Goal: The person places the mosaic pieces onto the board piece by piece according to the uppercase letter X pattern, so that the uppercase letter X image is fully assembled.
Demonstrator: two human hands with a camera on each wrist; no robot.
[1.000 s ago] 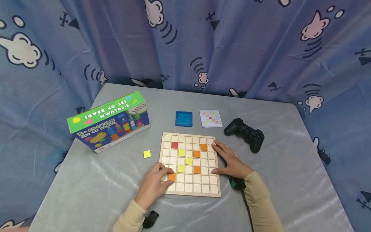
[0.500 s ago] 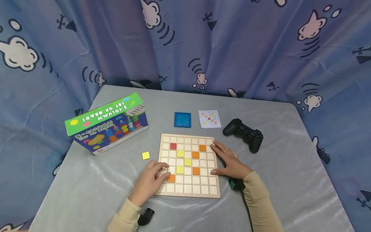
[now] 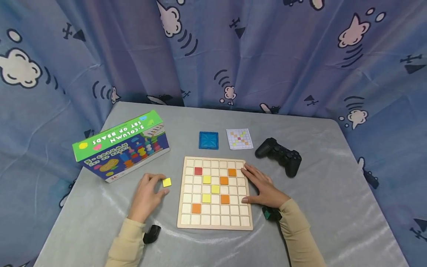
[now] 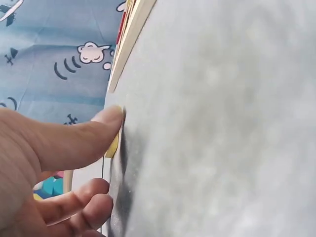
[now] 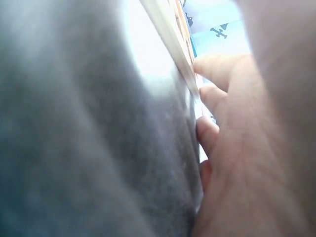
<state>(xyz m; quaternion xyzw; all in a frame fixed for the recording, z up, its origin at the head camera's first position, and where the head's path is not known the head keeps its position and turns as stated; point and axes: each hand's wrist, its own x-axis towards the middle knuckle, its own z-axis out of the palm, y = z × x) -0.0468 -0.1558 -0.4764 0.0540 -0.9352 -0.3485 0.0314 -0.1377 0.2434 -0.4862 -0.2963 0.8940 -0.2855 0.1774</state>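
Observation:
A wooden grid board (image 3: 215,227) lies mid-table, holding one red tile (image 3: 198,171), several orange tiles and several yellow ones. Left of the board, on the cloth, is a loose yellow tile (image 3: 166,182). My left hand (image 3: 145,200) is at that tile, index finger by its upper left corner and thumb just below it, with a gap between them. In the left wrist view the thumb (image 4: 74,143) partly hides the yellow tile (image 4: 112,147). My right hand (image 3: 265,189) rests on the board's right edge with fingers spread; its fingertips also touch the rim in the right wrist view.
A green and blue bead-set box (image 3: 121,148) stands at the back left. Behind the board lie a small blue square tray (image 3: 208,140) and a pattern card (image 3: 240,139). A black game controller (image 3: 279,155) sits at the right. Patterned curtains (image 3: 213,52) hang behind the table.
My left hand has left the orange tile at the board's lower left, which stays in its cell, and moved left to the loose yellow tile. The right hand keeps its place.

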